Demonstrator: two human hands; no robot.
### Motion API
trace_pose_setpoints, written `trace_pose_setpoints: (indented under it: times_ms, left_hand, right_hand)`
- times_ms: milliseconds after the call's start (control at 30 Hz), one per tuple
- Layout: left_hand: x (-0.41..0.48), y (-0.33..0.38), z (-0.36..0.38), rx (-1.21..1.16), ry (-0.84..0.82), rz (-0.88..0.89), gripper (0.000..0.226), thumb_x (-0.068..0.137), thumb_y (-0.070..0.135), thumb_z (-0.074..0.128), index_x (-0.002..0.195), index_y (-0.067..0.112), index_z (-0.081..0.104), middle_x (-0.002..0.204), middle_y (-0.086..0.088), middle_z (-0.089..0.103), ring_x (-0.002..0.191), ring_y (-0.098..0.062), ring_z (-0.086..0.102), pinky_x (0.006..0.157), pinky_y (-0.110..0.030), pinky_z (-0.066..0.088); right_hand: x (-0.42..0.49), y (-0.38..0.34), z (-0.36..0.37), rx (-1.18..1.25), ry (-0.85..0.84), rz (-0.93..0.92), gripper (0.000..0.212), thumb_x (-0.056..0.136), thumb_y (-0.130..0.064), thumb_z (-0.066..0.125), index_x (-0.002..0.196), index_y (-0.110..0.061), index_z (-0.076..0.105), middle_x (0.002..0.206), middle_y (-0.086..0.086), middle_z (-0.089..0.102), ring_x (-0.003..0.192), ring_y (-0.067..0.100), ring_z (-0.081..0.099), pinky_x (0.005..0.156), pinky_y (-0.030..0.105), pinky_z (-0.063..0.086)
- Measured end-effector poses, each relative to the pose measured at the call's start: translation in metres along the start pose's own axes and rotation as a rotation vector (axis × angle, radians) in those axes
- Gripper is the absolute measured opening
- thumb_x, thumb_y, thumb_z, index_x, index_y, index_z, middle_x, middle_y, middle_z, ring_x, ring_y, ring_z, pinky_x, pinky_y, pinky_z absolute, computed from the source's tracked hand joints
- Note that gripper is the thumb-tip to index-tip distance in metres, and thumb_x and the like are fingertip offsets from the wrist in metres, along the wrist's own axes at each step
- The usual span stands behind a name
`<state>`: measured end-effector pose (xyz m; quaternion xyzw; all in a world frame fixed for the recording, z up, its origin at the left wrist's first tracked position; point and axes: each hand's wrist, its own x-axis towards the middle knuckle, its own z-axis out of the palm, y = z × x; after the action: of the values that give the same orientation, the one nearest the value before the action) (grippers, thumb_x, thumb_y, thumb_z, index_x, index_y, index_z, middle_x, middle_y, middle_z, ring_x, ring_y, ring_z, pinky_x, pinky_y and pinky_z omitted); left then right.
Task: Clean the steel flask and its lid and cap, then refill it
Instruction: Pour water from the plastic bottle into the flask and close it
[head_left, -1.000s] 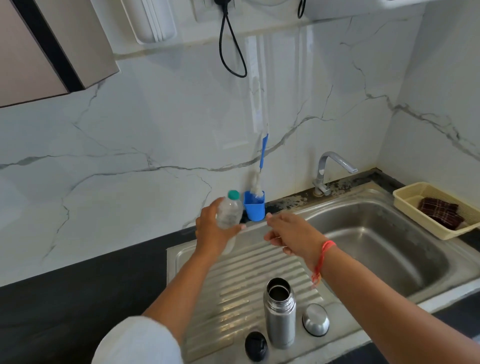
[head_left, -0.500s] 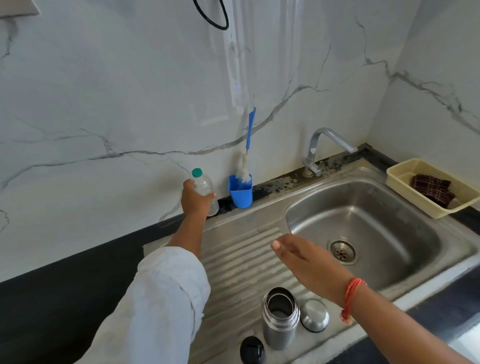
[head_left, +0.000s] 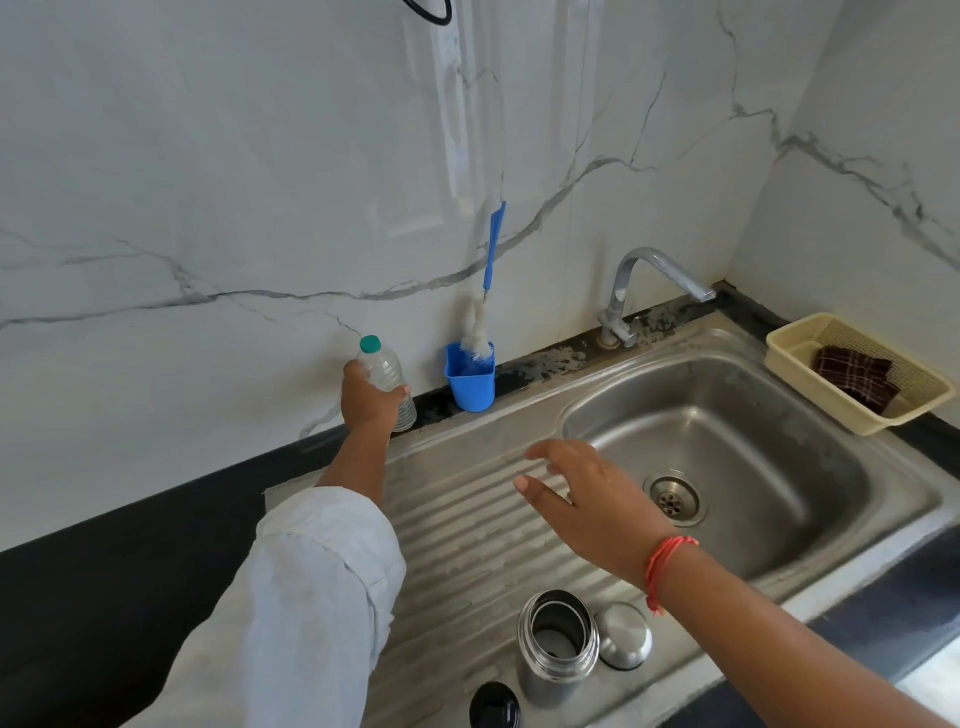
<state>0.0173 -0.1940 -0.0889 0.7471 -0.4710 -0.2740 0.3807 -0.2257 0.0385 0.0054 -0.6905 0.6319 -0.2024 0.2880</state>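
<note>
The steel flask (head_left: 558, 649) stands upright in the lower centre of the frame, on the near end of the ribbed drainboard (head_left: 457, 525), its mouth open and facing up. Its domed steel cap (head_left: 623, 638) sits just to its right, close enough that I cannot tell whether they touch. The black lid (head_left: 493, 706) lies to its lower left, cut by the bottom edge.

The left hand (head_left: 371, 400) is far off in the middle left, by the marble wall, fingers wrapped round a clear plastic bottle (head_left: 387, 371) with a green top. The bottle's base is at the dark strip behind the sink, but whether it rests there I cannot tell. Just right of it a blue cup (head_left: 471, 384) holds a bottle brush (head_left: 492, 249).

The right hand (head_left: 587, 499) hovers over the drainboard in the middle of the frame, fingers spread and loose, grasping nothing. The flask lies straight below it in the picture, and its long axis is vertical. This is clearly the nearer of the 2 hands, and the free one, so I judge it best placed to take the flask round its side wall.

The sink (head_left: 810, 431) and tap (head_left: 649, 267) lie right of centre, with a yellow basket (head_left: 815, 387) holding a checked cloth (head_left: 857, 376) at the far right
</note>
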Motion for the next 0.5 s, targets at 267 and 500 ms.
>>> trace_pose_setpoints:
  times_ms: [267, 500]
  left_hand:
    - [0.001, 0.006, -0.005, -0.07, -0.011, -0.078, 0.087, 0.075, 0.018, 0.092, 0.143, 0.011, 0.038, 0.142, -0.011, 0.052, 0.13, -0.032, 0.053, 0.111, -0.045, 0.047]
    - [-0.001, 0.011, -0.01, 0.039, -0.004, -0.087, 0.105, 0.069, 0.033, 0.096, 0.149, 0.008, 0.033, 0.148, -0.013, 0.047, 0.137, -0.035, 0.047, 0.11, -0.052, 0.047]
  right_hand:
    - [0.023, 0.007, 0.0, -0.231, 0.058, -0.079, 0.059, 0.098, -0.059, 0.042, 0.148, -0.027, 0.04, 0.148, -0.001, 0.041, 0.137, 0.018, 0.04, 0.114, 0.036, 0.04]
    - [0.026, 0.009, -0.001, -0.281, 0.07, -0.057, 0.062, 0.098, -0.059, 0.045, 0.151, -0.027, 0.036, 0.156, 0.006, 0.032, 0.145, 0.025, 0.031, 0.118, 0.04, 0.035]
